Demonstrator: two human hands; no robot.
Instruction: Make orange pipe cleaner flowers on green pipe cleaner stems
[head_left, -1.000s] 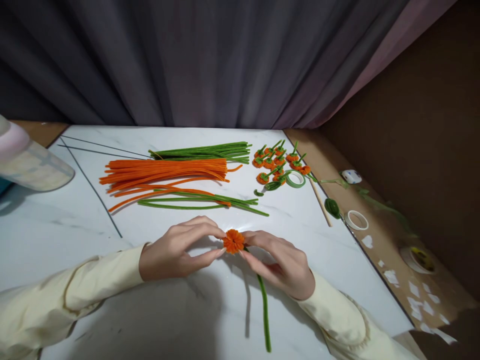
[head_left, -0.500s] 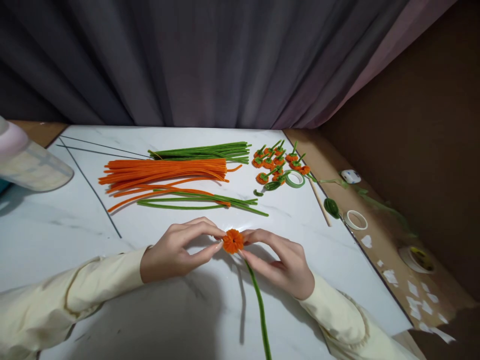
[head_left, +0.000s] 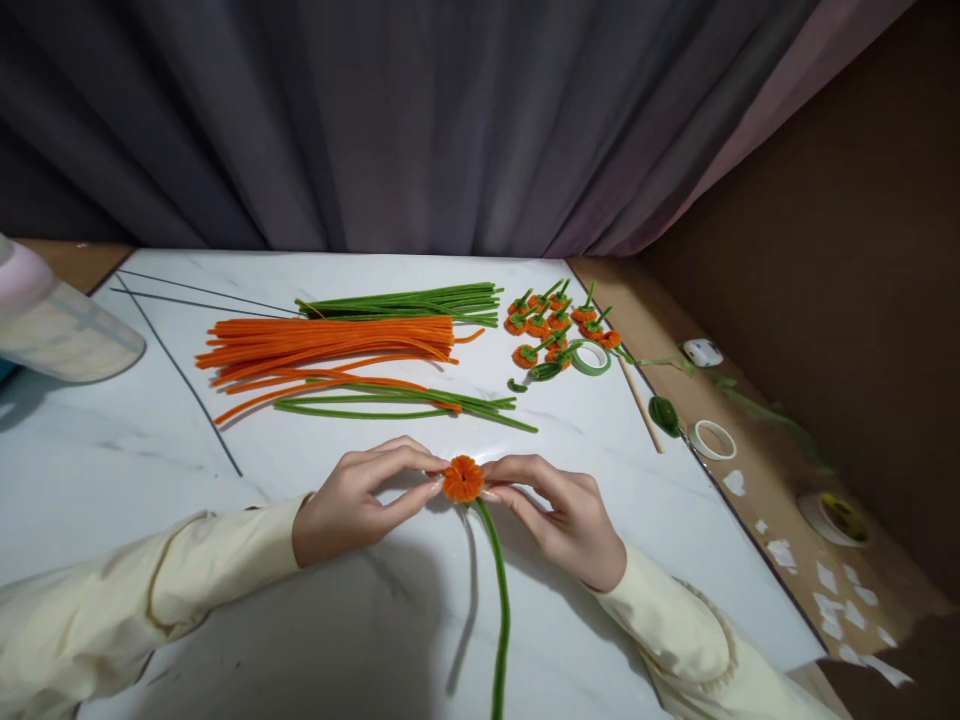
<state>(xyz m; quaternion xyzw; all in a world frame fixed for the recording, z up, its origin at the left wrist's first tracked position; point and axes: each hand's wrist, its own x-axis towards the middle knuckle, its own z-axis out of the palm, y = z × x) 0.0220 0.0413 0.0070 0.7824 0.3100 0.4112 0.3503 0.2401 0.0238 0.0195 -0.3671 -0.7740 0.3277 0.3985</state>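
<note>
Between my two hands is a small orange pipe-cleaner flower (head_left: 463, 480), its round ruffled face turned up toward me with a dark hole in the middle. My left hand (head_left: 367, 500) pinches its left edge between thumb and forefinger. On the opposite edge, my right hand (head_left: 566, 512) grips it the same way. A long green pipe cleaner (head_left: 501, 600) hangs from beneath the flower and curves down past the bottom of the view; how it joins the flower is hidden.
Beyond my hands lie bundles of orange pipe cleaners (head_left: 337, 342) and green pipe cleaners (head_left: 412, 302). Several small orange pieces with green stems (head_left: 536, 322) sit at the back right, beside green tape (head_left: 590, 358). A bottle (head_left: 67, 320) stands left; white tape (head_left: 711, 440) and paper scraps lie right.
The flower has shifted slightly left. The green pipe cleaner has swung left and hangs more steeply, and my right thumb has moved up along the flower's edge.
</note>
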